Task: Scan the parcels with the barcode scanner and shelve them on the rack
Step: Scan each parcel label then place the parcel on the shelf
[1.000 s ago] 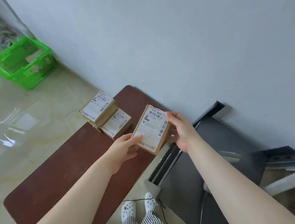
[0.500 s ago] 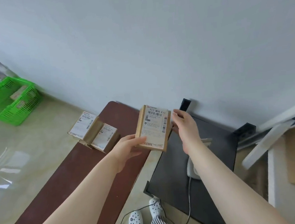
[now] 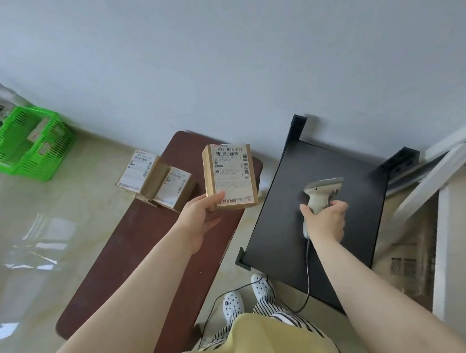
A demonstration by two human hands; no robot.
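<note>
— What's set out here, biggest first?

— The long reddish-brown wooden surface (image 3: 137,258) runs out from the wall, and beside it, on her right, a black rectangular metal surface (image 3: 284,200). Past that, at the far right edge, the white metal rack (image 3: 437,175) with large cardboard boxes around it; that is where the parcels must end up, I'd judge.

— And the parcel in hand?

— Her left hand (image 3: 199,221) holds a small brown cardboard parcel with a white shipping label (image 3: 230,175) up over the gap between the two surfaces, thumb across its lower edge, fingers behind, label facing her. Held so, I think, to give the barcode a clear face.

— The scanner?

— The grey-white corded barcode scanner (image 3: 323,193) lies on the black surface, and her right hand (image 3: 326,221) is curled round its handle. Whether it has lifted off the surface I can't tell (its head points away from the parcel, so no scan yet, by my reckoning).

— Anything in the way?

— Two more small brown labelled parcels (image 3: 156,180) sit stacked at the brown surface's far end, well clear. A green plastic basket (image 3: 26,143) stands on the glossy floor to the left. The scanner's cable trails down by her feet; that might snag.
</note>
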